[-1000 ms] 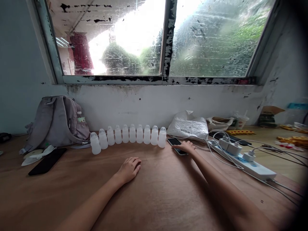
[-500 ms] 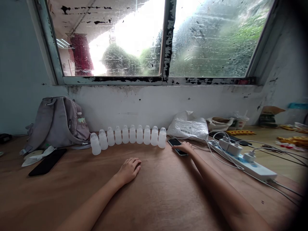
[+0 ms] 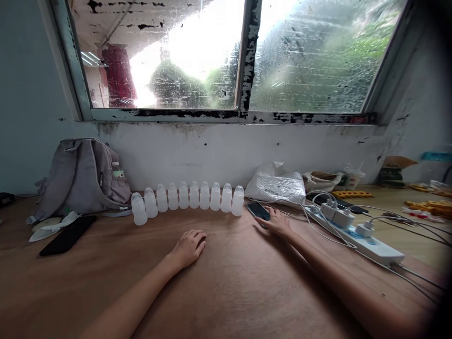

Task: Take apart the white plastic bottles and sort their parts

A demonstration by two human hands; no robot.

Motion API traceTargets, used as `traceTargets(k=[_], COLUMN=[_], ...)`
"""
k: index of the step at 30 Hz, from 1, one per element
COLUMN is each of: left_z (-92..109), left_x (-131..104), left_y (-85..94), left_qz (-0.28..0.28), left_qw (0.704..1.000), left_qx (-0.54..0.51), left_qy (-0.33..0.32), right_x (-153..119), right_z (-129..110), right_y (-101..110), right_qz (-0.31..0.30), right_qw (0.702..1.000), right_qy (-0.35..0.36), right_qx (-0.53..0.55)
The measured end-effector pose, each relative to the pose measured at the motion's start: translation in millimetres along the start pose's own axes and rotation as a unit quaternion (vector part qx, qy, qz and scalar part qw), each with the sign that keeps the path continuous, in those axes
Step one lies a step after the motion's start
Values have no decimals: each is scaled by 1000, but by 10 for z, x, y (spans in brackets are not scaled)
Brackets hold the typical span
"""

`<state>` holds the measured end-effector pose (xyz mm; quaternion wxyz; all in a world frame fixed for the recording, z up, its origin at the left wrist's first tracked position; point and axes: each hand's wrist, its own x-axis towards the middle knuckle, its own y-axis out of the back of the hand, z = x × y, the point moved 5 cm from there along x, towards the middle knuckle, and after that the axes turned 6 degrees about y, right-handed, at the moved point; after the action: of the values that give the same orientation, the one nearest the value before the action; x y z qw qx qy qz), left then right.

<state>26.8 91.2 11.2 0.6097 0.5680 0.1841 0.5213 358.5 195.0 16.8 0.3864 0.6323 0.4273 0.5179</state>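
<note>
My left hand [image 3: 190, 244] lies palm down on the wooden tabletop, its fingers stretched out and holding nothing. A dark-screened smartphone [image 3: 258, 210] lies flat to the right of the bottle row. My right hand [image 3: 278, 222] rests over the phone's near right part, thumb across the near end and fingers spread along the right side. Several frosted baby bottles [image 3: 194, 196] with clear caps stand upright in a curved row beyond my hands. Neither hand touches them.
At the left, a grey backpack [image 3: 84, 179] leans by the wall, with a black flat object [image 3: 68, 235] and white tissue [image 3: 54, 230] before it. A silvery bag [image 3: 277, 183] sits behind the phone. On the right lie a power strip [image 3: 381, 252] with plugged-in chargers and loose cables.
My right hand has shifted slightly right over the phone, with its fingers more spread and covering the phone's near end. The left hand and the bottles stay put.
</note>
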Motion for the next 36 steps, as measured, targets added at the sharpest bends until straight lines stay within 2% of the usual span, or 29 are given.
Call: traceTargets(k=[3,5,11,14,17,19,23,24,27,29,31,34,36], left_z=[0,5,6,0,-6,-6,2,4,10,17,24,19,-7], left_x=[-1,-3,-5,-3,-4,-5,-2,-1,-4,-10,-13,29,102], left_y=[0,8,14,0,-6,-6,-2,-2,-9,-7,6,32,44], left_qz=[-1,-2,-2,0,2,2,2,2,2,6,9,2,-7], left_qw=[1000,1000,1000,1000,1000,1000,1000,1000,1000,1000,1000,1000,1000], left_qx=[4,2,2,5,8,10,14,14,13,11,11,18,24], left_qy=[-1,-2,0,-2,0,0,0,0,-1,-2,-4,-13,-18], right_x=[-140,-169,80,201,191,119,-134,-217,-524,-766,-948,-994,-845], right_z=[-11,-9,-136,-321,-558,-690,-876,-956,-1314,-1577,-1768,-1871,-1785], right_y=[-25,-38,-92,-77,-77,-77,9,27,60,86,78,23,-10], right_qz=[-19,-23,-55,-20,18,45,147,150,90,60,36,32,72], right_qw=[998,998,998,999,994,988,961,953,935,915,901,895,907], right_qy=[55,66,30,25,74,101,99,120,243,345,404,416,355], right_qx=[11,0,3,33,76,111,213,235,244,199,156,158,215])
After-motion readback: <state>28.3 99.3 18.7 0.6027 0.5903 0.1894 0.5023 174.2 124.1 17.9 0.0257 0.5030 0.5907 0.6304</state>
